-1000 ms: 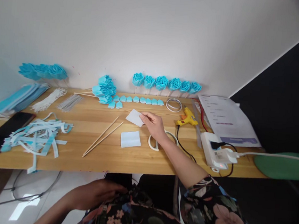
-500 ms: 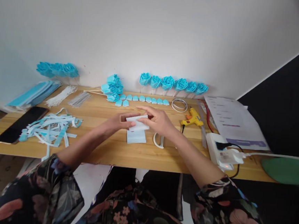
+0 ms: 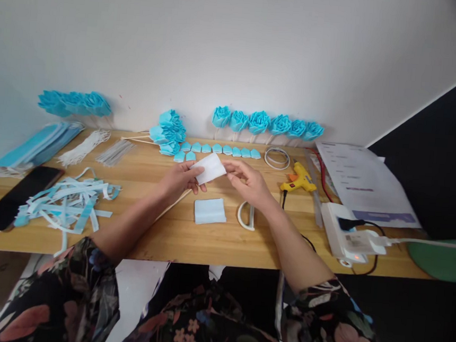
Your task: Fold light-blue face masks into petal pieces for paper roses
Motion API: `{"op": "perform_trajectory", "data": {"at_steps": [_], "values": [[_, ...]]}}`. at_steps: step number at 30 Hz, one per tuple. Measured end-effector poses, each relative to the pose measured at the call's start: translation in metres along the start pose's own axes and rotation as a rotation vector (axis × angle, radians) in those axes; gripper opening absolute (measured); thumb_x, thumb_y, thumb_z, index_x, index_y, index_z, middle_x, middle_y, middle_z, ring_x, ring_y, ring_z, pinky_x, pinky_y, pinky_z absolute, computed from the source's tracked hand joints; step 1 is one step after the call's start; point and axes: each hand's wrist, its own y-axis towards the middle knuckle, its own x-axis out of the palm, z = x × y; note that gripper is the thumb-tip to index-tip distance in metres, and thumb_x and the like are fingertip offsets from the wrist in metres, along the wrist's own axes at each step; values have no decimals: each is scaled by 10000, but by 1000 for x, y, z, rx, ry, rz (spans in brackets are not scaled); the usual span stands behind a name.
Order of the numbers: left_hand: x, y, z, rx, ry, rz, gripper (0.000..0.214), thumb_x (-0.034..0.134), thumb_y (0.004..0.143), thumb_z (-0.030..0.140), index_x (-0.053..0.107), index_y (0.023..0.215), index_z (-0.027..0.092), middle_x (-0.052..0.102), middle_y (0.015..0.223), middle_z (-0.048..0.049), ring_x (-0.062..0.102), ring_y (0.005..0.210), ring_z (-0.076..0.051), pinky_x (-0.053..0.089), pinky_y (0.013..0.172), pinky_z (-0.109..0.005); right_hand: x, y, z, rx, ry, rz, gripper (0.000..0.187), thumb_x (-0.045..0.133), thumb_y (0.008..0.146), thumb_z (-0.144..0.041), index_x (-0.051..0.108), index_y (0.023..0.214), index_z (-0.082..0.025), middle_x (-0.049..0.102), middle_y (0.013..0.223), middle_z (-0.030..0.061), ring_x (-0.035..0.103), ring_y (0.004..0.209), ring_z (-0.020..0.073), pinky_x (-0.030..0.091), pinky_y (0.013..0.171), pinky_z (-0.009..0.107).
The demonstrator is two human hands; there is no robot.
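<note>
My left hand point(image 3: 179, 181) pinches a small white square of mask fabric point(image 3: 211, 168) by its left side, thumb on top. At the opposite corner, the fingertips of my right hand point(image 3: 248, 182) close on the same piece. It is held tilted above the table. Below it lies a stack of pale blue fabric squares point(image 3: 210, 211), flat on the wood. A white D-shaped loop point(image 3: 243, 216) rests just right of that stack. A thin pale stick point(image 3: 174, 205) runs partly hidden beneath my left forearm. Small folded blue petals point(image 3: 216, 148) line up beyond my hands.
Blue fabric roses point(image 3: 259, 122) lean on the wall. At left lie face masks point(image 3: 39, 144), a phone point(image 3: 18, 198), cut strips point(image 3: 65, 204) and wires point(image 3: 114, 152). To the right are a yellow glue gun point(image 3: 299, 178), a power strip point(image 3: 336, 233) with cords, and printed paper point(image 3: 365, 177).
The white fabric square has been raised away from the stack and turned at an angle. My right hand has shifted from over its face to its right corner. The view has moved slightly.
</note>
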Motion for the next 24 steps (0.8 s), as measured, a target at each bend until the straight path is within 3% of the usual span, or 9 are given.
{"op": "perform_trajectory", "data": {"at_steps": [9, 13, 19, 24], "values": [[-1, -4, -13, 35, 30, -85, 463, 792, 732, 504, 616, 886, 103, 717, 729, -60, 679, 554, -147, 511, 453, -215, 5, 1, 3, -30, -24, 30, 77, 687, 844, -271, 739, 872, -223, 730, 821, 2, 620, 687, 126, 495, 659, 260], [1, -4, -13, 21, 31, -89, 496, 809, 717, 487, 624, 992, 118, 737, 785, -59, 695, 592, -156, 518, 468, -221, 8, 0, 2, -4, 4, 43, 93, 686, 854, -303, 733, 852, -222, 741, 820, 1, 631, 696, 129, 490, 651, 258], [2, -4, -14, 71, 118, -33, 430, 819, 711, 422, 627, 952, 122, 725, 723, -44, 685, 579, -146, 535, 504, -228, 10, -1, 1, 9, -24, 63, 106, 668, 861, -313, 723, 851, -223, 737, 801, -2, 643, 708, 137, 502, 667, 264], [1, -2, -17, 99, 168, -44, 477, 809, 724, 426, 639, 1030, 102, 703, 666, -39, 687, 582, -164, 547, 507, -242, 13, -1, 1, 37, -24, 88, 105, 678, 842, -315, 711, 845, -216, 727, 797, -3, 640, 694, 130, 506, 666, 259]]}}
